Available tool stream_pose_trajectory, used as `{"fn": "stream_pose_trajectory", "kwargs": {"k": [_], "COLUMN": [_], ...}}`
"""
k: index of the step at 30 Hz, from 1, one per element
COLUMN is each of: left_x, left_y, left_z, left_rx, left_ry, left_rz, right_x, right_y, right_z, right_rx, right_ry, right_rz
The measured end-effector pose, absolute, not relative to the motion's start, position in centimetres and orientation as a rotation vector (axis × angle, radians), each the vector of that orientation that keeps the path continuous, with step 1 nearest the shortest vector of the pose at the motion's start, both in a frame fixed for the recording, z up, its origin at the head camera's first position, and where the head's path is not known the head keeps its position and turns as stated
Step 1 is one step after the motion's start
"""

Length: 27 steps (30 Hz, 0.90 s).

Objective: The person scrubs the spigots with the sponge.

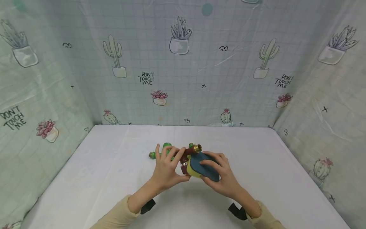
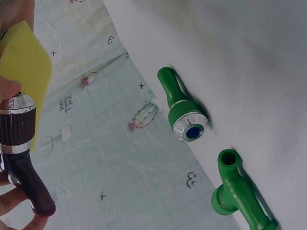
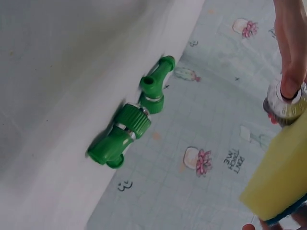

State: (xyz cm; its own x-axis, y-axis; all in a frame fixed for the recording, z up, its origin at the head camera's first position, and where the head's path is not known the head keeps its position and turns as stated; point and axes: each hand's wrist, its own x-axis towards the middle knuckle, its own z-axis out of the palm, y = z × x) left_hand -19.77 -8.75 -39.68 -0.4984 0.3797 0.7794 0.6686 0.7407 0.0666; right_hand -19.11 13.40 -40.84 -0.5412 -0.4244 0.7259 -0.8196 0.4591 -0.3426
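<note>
A pale cloth printed with potted cacti hangs round three sides of a white table, and a person works over it with both bare hands.

From the head, I see the left hand gripping a brown tap, fingers over its top and thumb at the lower end. The tap's long arm runs sideways, its brass mouth pointing right and slightly away from the person; a shorter knob stem with a silver collar drops toward the thumb. The right hand has its fingers and thumb curled round a sponge, blue face up, yellow underside next to the tap, long axis slanting down to the right. Beyond the left hand lie green taps, partly hidden.

From the left wrist, the brown tap is at the left edge, a dark end angling down and right, fingers beneath that end and the thumb on the silver cap. Two green taps lie on the table.

From the right wrist, the left thumb presses the silver cap just above the yellow sponge; whether sponge and tap actually touch is, to be fair, hard to tell from here.
</note>
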Motion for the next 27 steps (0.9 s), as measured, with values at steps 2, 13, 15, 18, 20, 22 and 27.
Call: {"fn": "stream_pose_trajectory", "kwargs": {"k": [2, 13, 15, 18, 20, 22, 27], "left_x": [-19.8, -19.8, -19.7, -19.6, -19.5, -19.5, -19.5], "left_y": [-8.6, -8.0, -8.0, -7.9, -7.9, -7.9, -7.9], "left_z": [-39.7, -39.7, -39.8, -40.0, -40.1, -40.1, -40.1], "left_rx": [-0.761, -0.724, -0.739, -0.771, -0.787, -0.808, -0.86], "left_ry": [-2.134, -2.145, -2.158, -2.181, -2.199, -2.204, -2.185], "left_rz": [-0.464, -0.558, -0.592, -0.653, -0.698, -0.733, -0.822], "right_x": [-18.9, -19.1, -19.2, -19.4, -19.5, -19.5, -19.7], "right_y": [13.1, 13.0, 13.2, 13.4, 13.4, 13.5, 13.4], "right_z": [-40.6, -39.0, -39.0, -39.1, -39.2, -39.3, -39.3], "right_rx": [0.996, 0.949, 0.95, 0.943, 0.934, 0.927, 0.904], "right_ry": [-2.171, -2.144, -2.137, -2.129, -2.126, -2.12, -2.128], "right_rz": [0.918, 0.539, 0.502, 0.493, 0.503, 0.519, 0.556]}}
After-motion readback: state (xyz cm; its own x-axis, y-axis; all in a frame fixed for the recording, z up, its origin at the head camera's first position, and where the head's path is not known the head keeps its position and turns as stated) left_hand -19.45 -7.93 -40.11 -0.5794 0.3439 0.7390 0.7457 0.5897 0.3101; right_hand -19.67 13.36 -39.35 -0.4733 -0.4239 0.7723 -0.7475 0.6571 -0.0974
